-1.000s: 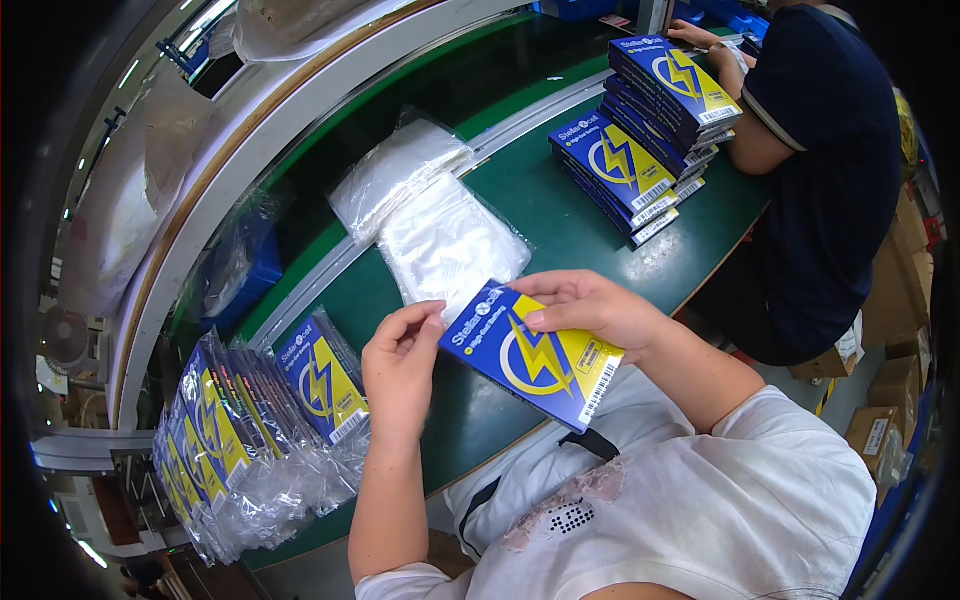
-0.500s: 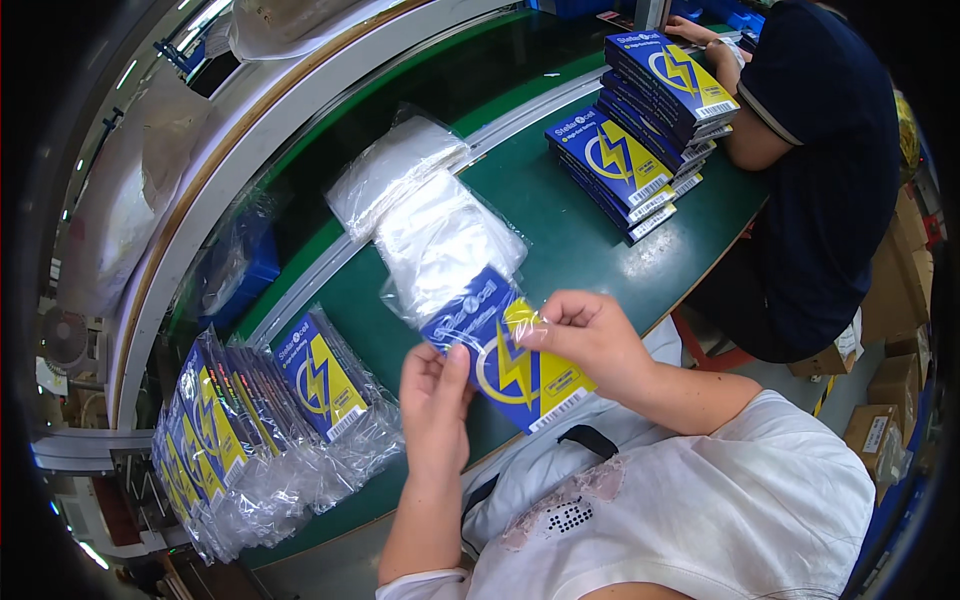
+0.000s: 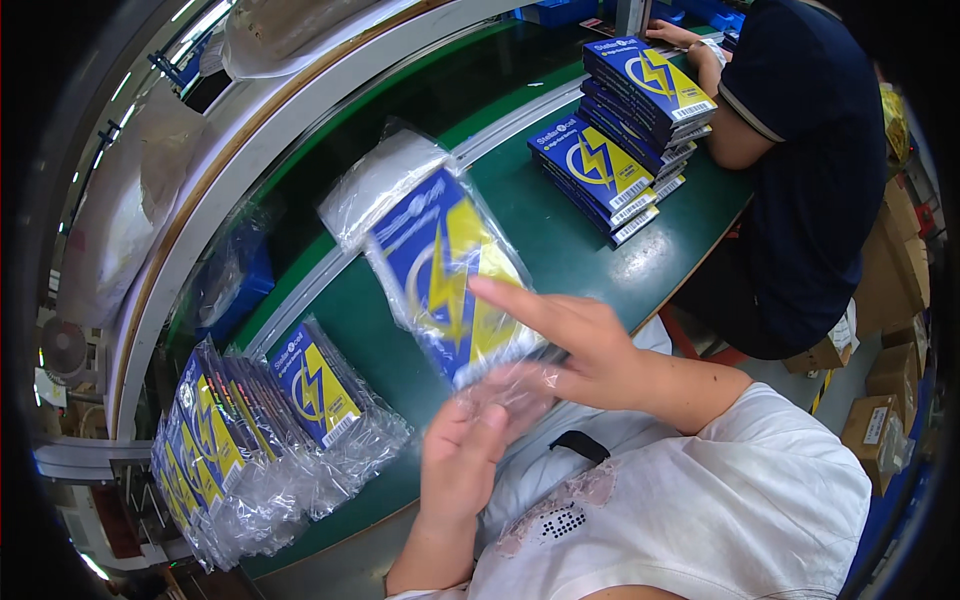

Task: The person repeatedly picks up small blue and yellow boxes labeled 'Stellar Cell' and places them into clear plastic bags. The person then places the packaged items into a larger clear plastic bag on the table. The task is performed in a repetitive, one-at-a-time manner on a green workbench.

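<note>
White shirt: the person at the worktop [image 3: 590, 268] wore a white shirt [image 3: 690, 505], nearest of all, and both bare forearms reached forward.
Left hand: the left hand [image 3: 462, 458] had thumb and fingers closed on the loose near end of a clear bag [image 3: 522, 388].
Right hand: the right hand [image 3: 592, 345] had its index finger stretched out over the box; its thumb and other fingers were at the film, and blur and overlap left me unable to tell whether they gripped it.
Box in work: a blue-and-yellow box [image 3: 425, 245] with a lightning-bolt design was inside the clear bag, slanted away from the person, in front of the pile of bags and overlapping it in view; motion had blurred its face.
Bagged boxes: to the person's left, a row of bagged boxes [image 3: 205, 440] leaned close together, film crumpled at their near ends; one bagged box [image 3: 315, 390] rested at the row's right end, face up.
Bag pile: a pile of clear bags [image 3: 372, 188] lay beyond the hands, beside a metal rail [image 3: 310, 288].
Stacks: farther right stood a lower stack [image 3: 590, 165] and a taller stack [image 3: 645, 90] of like boxes, adjoining.
Co-worker: past the stacks, a co-worker [image 3: 810, 180] in a dark shirt had both forearms at the worktop.
</note>
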Demonstrator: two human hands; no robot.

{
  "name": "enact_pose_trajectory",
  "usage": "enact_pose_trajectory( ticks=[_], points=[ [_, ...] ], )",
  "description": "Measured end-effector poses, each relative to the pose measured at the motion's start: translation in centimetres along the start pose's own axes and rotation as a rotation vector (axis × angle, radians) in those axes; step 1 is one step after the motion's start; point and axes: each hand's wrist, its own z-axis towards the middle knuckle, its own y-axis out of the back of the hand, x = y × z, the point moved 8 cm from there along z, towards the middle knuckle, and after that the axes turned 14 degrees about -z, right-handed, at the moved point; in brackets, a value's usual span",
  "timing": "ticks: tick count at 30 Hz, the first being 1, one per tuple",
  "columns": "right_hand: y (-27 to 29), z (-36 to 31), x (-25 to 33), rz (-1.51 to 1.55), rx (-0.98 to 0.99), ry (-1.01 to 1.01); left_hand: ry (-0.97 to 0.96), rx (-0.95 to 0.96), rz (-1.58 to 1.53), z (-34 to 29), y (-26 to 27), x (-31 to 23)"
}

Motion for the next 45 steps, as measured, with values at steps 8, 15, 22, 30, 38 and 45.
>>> enact_pose_trajectory(
  ticks=[8, 15, 22, 30, 38, 45],
  points=[
    [0.3, -0.4, 3.3, 0.062, 0.023, 0.203, 0.27, 0.089, -0.316, 1.2, -0.3, 1.2],
    [-2.2, 0.3, 3.0, 0.128, 0.116, 0.22, -0.261, -0.3, 0.081, 0.3, 3.2, -4.8],
    [6.6, 4.1, -10.5, -0.867, -0.197, -0.219, -0.577, -0.62, 1.722, -1.9, 5.0, -11.9],
    [4.2, 2.2, -13.5, -0.946, 0.209, -0.459, -0.645, -0.375, 1.849, 1.2, 1.1, -9.5],
    [2.3, 1.4, -12.1, -1.008, 0.253, -0.388, -0.52, 0.127, 1.975, 7.1, -0.1, -5.1],
    [0.8, 0.4, -9.6, -0.826, 0.083, -0.272, -0.556, 0.062, 1.744, 8.5, 1.2, -6.0]
  ],
)
